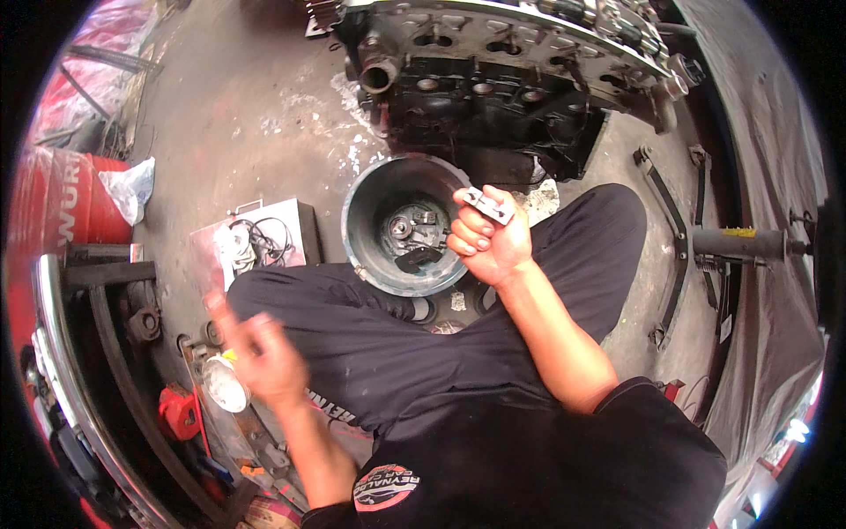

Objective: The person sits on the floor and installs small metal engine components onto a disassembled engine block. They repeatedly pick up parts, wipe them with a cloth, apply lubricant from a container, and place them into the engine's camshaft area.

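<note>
My right hand (493,238) is raised over the right rim of a dark round bucket (359,220), its fingers closed around a small silver metal block (487,205) with two dark spots like holes. Inside the bucket lie several loose metal parts (412,231), some silver and some black. My left hand (264,357) is off to the left above my knee, smeared by motion. Its fingers look apart, and I see nothing in them. Just beside and below it is a round white container (226,385).
A large engine (493,97) stands ahead, beyond the bucket. Left of the bucket is a metal box (286,225) with black cable on it. A red drum (84,198) and a metal frame (106,335) line the left side. At right lies a black-legged metal stand (731,242).
</note>
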{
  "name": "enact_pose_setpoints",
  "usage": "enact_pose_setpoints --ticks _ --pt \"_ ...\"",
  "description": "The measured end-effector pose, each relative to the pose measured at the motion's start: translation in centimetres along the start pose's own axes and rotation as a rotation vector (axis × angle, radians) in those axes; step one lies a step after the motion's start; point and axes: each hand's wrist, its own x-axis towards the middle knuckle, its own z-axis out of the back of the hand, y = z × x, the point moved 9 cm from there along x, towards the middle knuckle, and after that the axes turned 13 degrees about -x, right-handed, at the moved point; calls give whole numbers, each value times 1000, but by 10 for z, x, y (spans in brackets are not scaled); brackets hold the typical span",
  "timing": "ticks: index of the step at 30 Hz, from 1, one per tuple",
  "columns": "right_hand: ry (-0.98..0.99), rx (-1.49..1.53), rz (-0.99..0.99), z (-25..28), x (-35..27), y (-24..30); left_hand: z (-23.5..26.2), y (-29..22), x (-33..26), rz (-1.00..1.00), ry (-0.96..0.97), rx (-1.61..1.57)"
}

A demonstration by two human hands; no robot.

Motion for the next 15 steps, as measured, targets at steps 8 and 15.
enact_pose_setpoints --ticks 8,15 --pt "-234 -253 140 12 -17 28 -228 -131 -89 -550 782 -247" --pt "-240 -272 179 10 -28 32 -245 -95 -111 648 1223 -1114"
